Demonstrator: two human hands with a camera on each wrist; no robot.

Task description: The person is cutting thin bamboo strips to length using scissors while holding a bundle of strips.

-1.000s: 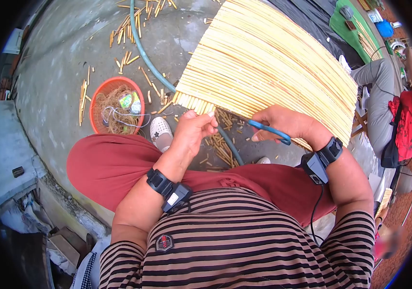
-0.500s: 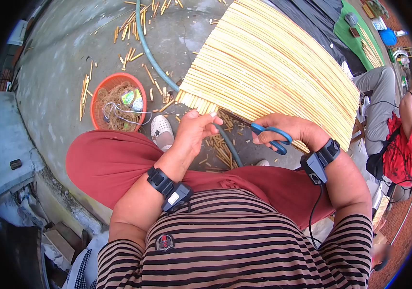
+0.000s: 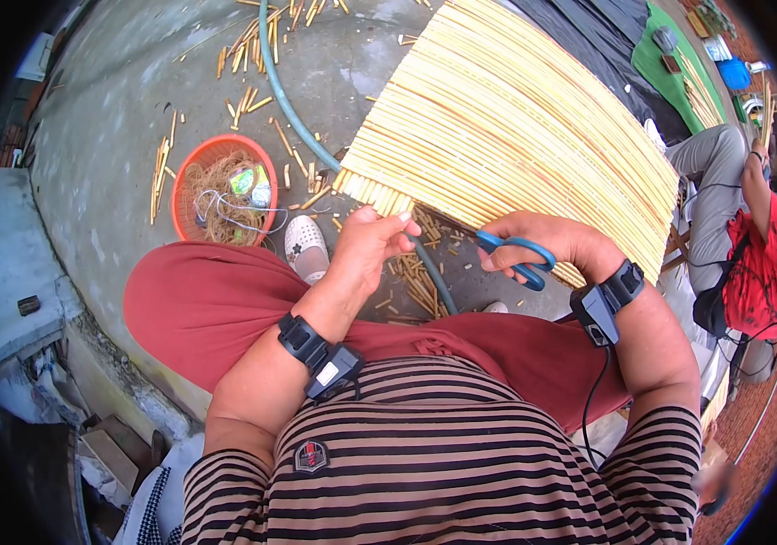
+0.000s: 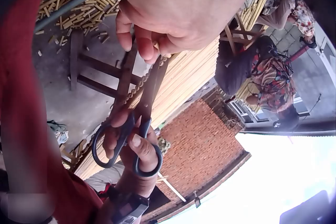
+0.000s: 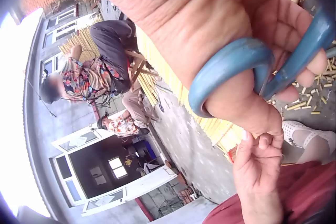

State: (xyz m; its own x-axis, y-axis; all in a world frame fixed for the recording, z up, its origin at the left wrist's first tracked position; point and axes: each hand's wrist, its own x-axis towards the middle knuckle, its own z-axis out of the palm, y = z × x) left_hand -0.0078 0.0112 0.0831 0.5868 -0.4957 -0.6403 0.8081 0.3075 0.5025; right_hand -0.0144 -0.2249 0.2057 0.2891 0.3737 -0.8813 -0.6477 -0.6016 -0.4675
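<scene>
A large mat of thin yellow sticks [image 3: 497, 118] slopes away from the person's lap, its near edge by both hands. At the near left corner, the left hand [image 3: 370, 243] pinches the mat's edge between thumb and fingers; what exactly lies between the fingertips is small. The right hand [image 3: 543, 238] holds scissors with blue handles [image 3: 534, 245], its thumb through one loop. In the left wrist view the dark scissor blades [image 4: 153, 85] run along the bound edge, their tips right at the left hand's fingertips. Around the right thumb sits the blue loop [image 5: 231, 71] in the right wrist view.
An orange basket [image 3: 178, 204] with tangled fibre stands on the left. Cut stick pieces [image 3: 420, 283] litter the concrete, crossed by a green hose [image 3: 288, 113]. On the right sits another person in a red top [image 3: 761, 263]. A wooden frame [image 4: 102, 71] supports the mat from below.
The scissor handles have turned and spread in the right hand, so both loops show. The left hand stays at the mat's corner. The head view has shifted slightly.
</scene>
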